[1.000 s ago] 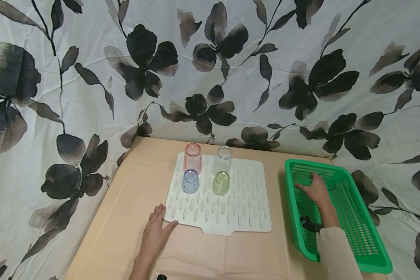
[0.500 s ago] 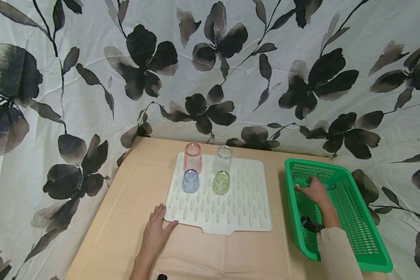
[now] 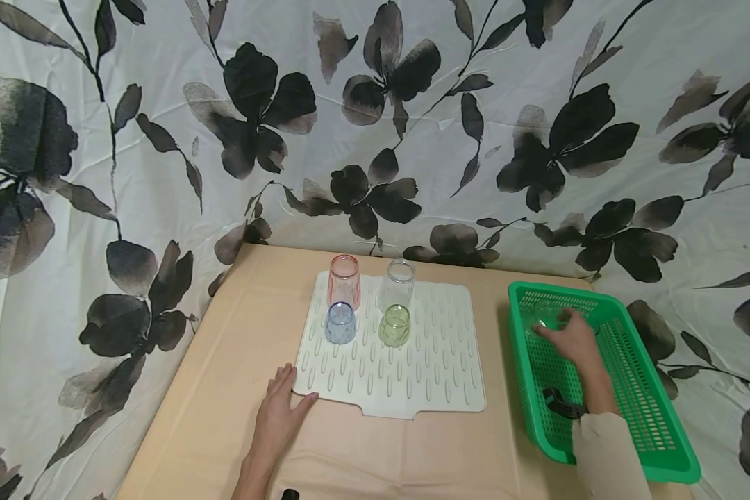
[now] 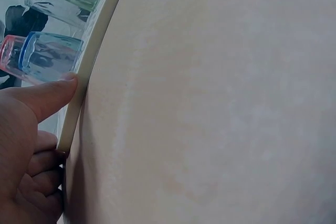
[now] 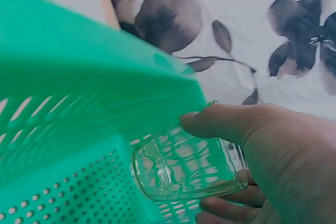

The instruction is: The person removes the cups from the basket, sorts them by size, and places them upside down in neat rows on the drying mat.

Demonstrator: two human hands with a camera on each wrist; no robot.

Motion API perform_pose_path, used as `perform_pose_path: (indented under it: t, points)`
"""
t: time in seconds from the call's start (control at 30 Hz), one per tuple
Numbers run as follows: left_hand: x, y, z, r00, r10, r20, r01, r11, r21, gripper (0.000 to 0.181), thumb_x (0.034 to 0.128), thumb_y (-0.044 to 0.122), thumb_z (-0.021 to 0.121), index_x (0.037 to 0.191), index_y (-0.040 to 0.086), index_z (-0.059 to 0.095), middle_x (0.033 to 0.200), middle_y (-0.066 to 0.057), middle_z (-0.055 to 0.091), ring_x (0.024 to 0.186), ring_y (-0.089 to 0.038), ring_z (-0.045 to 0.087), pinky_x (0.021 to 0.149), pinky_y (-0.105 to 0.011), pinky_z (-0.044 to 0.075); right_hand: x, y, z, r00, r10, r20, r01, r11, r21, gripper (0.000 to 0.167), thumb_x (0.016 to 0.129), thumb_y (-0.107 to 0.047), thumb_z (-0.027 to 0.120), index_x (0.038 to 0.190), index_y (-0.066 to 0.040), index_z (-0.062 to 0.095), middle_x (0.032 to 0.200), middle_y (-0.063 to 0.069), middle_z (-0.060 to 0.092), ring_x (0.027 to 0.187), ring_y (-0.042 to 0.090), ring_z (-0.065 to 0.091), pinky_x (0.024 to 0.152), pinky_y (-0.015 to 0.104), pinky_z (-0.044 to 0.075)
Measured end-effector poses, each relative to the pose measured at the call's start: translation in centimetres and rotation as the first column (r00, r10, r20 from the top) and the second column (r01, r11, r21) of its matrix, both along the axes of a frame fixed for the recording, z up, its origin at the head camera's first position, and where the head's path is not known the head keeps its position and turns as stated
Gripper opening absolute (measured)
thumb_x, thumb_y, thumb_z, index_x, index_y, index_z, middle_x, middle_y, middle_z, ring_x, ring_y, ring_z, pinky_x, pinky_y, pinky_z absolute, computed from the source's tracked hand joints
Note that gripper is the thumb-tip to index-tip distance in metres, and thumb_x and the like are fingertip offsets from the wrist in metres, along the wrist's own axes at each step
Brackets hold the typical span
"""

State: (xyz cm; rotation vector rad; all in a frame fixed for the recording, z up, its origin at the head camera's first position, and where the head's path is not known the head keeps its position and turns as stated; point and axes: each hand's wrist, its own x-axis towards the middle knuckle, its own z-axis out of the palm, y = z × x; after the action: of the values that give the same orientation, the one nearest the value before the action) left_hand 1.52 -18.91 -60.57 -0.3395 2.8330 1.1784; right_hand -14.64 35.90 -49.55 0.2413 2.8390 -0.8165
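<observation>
Glass tumbler (image 5: 173, 167), clear, plainest in right-wrist view, pinched by right hand (image 3: 573, 339) in green plastic basket (image 3: 640, 399), frame right, loose-fingered left hand (image 3: 280, 414) at corner of ridged white mat (image 3: 434, 355).

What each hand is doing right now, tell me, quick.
Left hand: open, touching the corner of the tray.
Right hand: closed, holding a glass.

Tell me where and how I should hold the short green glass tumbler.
Probably hold the short green glass tumbler around its round sides, from the right: it stands, with a tall clear glass behind and a short blue glass on its left.
</observation>
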Motion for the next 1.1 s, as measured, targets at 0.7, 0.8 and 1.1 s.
perform_pose_path:
  t: [0.7,0.8,1.1]
  points:
    - [-0.1,0.1,0.1,1.0,-0.001,-0.006,0.001,1.0,-0.005,0.082,0.0925,0.041,0.071,0.153,-0.001,0.035,0.164,-0.02,0.026,0.156,-0.036,0.018,0.132,-0.048,0.01,2.0,-2.7,4.4,0.927,-0.128,-0.353,0.071,0.983,-0.17,0.091,0.093,-0.039,0.069,0.157,0.002,0.019,0.145,0.033,0.04,0.123,0.049,0.046,0.087,0.054,0.047]
    - [-0.1,0.1,0.2,1.0,-0.001,-0.006,0.001,1.0,-0.004,0.083,0.0924,0.042,0.071,0.153,-0.001,0.035,0.165,-0.019,0.026,0.156,-0.035,0.018,0.132,-0.048,0.01,2.3,-3.6,5.4,0.913,-0.151,-0.378,0.085,0.979,-0.187,0.089,0.091,-0.038,0.072,0.158,-0.002,0.024,0.146,0.029,0.043,0.124,0.042,0.047,0.087,0.04,0.047]
    - [0.0,0.1,0.1,1.0,-0.004,-0.001,0.004,1.0,-0.008,0.083,0.0926,0.042,0.071,0.153,-0.001,0.034,0.165,-0.02,0.026,0.156,-0.035,0.018,0.132,-0.048,0.01,3.5,-6.9,6.6,0.894,-0.141,-0.425,0.057,0.977,-0.204,0.083,0.087,-0.031,0.078,0.152,-0.003,0.035,0.138,0.021,0.05,0.122,0.033,0.049,0.097,0.043,0.047]
